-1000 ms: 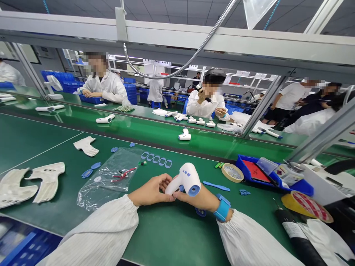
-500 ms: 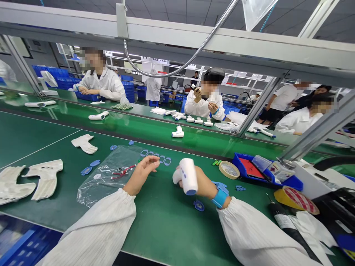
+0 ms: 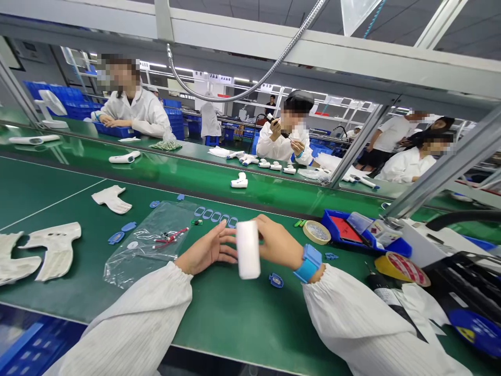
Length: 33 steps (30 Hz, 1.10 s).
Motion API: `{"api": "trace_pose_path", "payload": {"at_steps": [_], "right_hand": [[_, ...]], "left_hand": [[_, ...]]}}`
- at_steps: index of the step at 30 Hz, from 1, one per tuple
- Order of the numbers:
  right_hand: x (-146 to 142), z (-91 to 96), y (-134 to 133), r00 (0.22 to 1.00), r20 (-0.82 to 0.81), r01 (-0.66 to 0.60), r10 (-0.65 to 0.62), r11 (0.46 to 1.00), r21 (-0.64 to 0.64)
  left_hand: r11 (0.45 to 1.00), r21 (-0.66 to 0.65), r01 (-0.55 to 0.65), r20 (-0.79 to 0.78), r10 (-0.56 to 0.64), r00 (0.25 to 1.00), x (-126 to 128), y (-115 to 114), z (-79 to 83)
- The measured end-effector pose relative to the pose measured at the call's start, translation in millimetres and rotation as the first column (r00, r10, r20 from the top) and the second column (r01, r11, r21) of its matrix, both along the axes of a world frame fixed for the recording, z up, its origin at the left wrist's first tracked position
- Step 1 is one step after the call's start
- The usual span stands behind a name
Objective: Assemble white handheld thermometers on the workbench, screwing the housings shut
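My right hand (image 3: 278,241), with a blue wristband (image 3: 307,263), is closed round a white gun-shaped thermometer body (image 3: 248,249) held above the green bench (image 3: 219,313). Its plain white back faces me. My left hand (image 3: 207,249) is just to the left of it, fingers stretched out and apart, fingertips close to the white body. A small blue plastic part (image 3: 276,280) lies on the bench below my right wrist. A row of blue ring-shaped parts (image 3: 215,215) lies just beyond my hands.
A clear plastic bag (image 3: 151,241) with red wires lies left of my hands. White shell halves (image 3: 55,249) lie far left. A tape roll (image 3: 317,232), a blue tray (image 3: 352,230) and red-yellow tape (image 3: 402,269) sit right. Co-workers sit across the conveyor (image 3: 195,177).
My right hand has turned the white body so its blue face points away. My left hand let go of it, moved off, and has come back close beside it.
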State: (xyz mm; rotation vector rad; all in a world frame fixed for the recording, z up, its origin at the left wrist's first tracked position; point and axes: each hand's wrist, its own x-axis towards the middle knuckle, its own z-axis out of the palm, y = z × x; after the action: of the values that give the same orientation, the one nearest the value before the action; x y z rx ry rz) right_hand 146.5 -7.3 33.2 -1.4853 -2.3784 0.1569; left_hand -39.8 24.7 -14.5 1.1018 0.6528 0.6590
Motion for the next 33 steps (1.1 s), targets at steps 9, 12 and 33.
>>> {"api": "trace_pose_path", "payload": {"at_steps": [9, 12, 33], "right_hand": [[10.4, -0.8, -35.5, 0.991, 0.116, 0.061, -0.064, 0.998, 0.033], [35.2, -11.3, -59.4, 0.989, 0.137, 0.074, -0.056, 0.988, -0.133], [5.6, -51.6, -58.9, 0.993, 0.025, -0.115, 0.113, 0.952, 0.285]], "left_hand": [[0.955, -0.241, 0.171, 0.101, -0.151, 0.983, -3.0, -12.9, 4.0], [0.989, -0.147, -0.036, 0.065, 0.046, 0.997, -11.4, -14.2, 20.5], [0.8, -0.253, -0.545, 0.049, 0.573, 0.818, -5.9, -48.8, 36.7]]}}
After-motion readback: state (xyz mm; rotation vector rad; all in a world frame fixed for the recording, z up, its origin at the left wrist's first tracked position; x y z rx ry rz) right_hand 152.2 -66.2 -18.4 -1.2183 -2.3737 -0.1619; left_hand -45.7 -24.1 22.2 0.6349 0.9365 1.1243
